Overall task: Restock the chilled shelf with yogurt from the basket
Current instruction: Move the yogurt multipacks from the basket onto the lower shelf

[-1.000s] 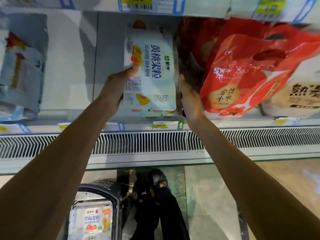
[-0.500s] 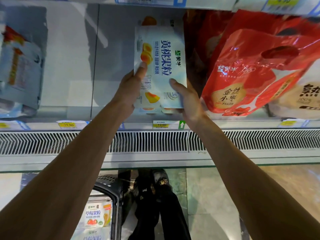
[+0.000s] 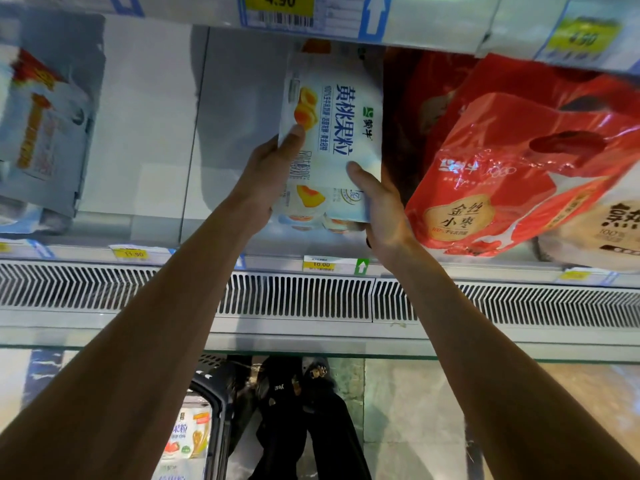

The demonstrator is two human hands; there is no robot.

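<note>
A white yellow-peach yogurt multipack [image 3: 341, 133] stands upright on the chilled shelf [image 3: 207, 252], just left of the red bags. My left hand [image 3: 266, 178] grips its left edge, thumb on the front. My right hand [image 3: 379, 209] holds its lower right corner, thumb pressed on the face. Down at the bottom, the dark basket [image 3: 216, 403] holds a strawberry yogurt pack [image 3: 187, 439].
Red jujube yogurt bags [image 3: 512, 168] crowd the shelf right of the pack. A blue-white pack [image 3: 38, 123] stands at far left, with bare shelf between. Price tags [image 3: 320, 263] line the shelf edge above a vent grille [image 3: 298, 296]. Another shelf edge [image 3: 346, 15] hangs overhead.
Both hands have shifted on the peach pack: the right thumb came round onto its front. The pack sits a little further right and deeper on the shelf.
</note>
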